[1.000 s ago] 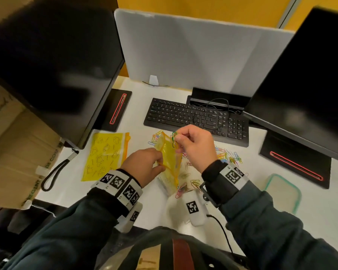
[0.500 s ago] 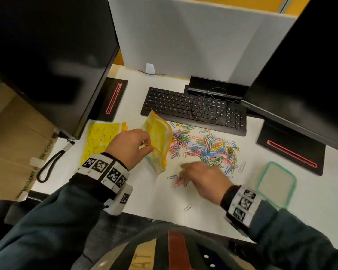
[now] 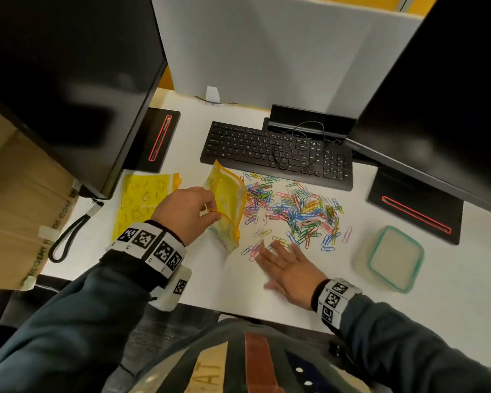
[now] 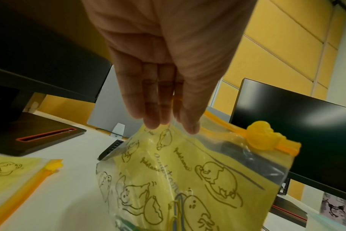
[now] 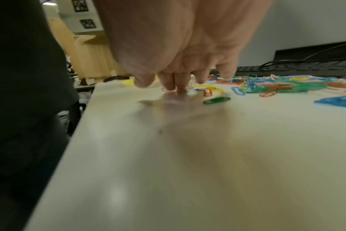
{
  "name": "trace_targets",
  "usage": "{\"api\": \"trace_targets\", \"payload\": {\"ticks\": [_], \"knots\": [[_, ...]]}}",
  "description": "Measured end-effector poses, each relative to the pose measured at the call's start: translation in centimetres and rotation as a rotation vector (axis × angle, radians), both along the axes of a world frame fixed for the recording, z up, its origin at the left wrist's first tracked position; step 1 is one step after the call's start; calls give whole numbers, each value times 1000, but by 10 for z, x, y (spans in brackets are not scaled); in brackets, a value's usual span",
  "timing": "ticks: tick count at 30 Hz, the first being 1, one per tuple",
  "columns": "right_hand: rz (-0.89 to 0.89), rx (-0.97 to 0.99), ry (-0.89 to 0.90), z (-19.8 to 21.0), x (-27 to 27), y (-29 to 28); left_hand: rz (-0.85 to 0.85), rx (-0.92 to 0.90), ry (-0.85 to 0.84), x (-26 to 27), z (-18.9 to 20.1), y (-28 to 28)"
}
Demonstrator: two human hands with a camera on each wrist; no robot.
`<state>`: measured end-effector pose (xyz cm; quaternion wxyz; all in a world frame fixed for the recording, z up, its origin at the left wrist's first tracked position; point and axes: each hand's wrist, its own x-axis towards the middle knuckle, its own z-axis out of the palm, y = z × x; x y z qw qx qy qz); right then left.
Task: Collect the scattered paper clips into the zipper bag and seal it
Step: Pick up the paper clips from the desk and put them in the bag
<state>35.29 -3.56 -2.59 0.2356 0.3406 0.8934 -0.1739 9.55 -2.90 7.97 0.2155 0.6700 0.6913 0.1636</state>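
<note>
A heap of coloured paper clips (image 3: pixel 292 211) lies on the white desk (image 3: pixel 295 290) in front of the keyboard. My left hand (image 3: pixel 187 211) pinches the open top edge of a yellow zipper bag (image 3: pixel 227 205) and holds it upright left of the heap; several clips lie in its bottom. The bag's orange slider (image 4: pixel 265 134) sits at the far end of the zip in the left wrist view. My right hand (image 3: pixel 284 262) lies flat on the desk, fingers straight, fingertips (image 5: pixel 178 87) pressing on stray clips (image 3: pixel 253 249) at the heap's near edge.
A black keyboard (image 3: pixel 275 151) lies behind the clips. Two monitors on black bases (image 3: pixel 414 205) flank the desk. A second yellow bag (image 3: pixel 142 199) lies flat at the left. A teal-rimmed container (image 3: pixel 391 259) stands at the right. The desk's front edge runs just below my right wrist.
My right hand left the bag's mouth, dropped to the desk and now lies flat on stray clips. The left hand carried the bag left, uncovering the heap.
</note>
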Motion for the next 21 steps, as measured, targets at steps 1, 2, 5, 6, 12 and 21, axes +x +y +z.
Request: {"api": "trace_targets", "payload": {"ticks": [1,2,5,6,12,21], "knots": [[-16,25,28,2,-7,5,-3,2,2,0,1,0],[-35,30,40,3,-15,8,-3,3,5,-1,1,0],[4,11,22,12,-35,23,-1,1,15,-3,3,0],[26,4,22,12,-41,27,-2,1,20,-3,3,0],[96,36,133,10,-38,35,-18,5,19,-2,2,-3],[-29,60,80,15,-38,34,-76,-44,39,2,-5,0]]}}
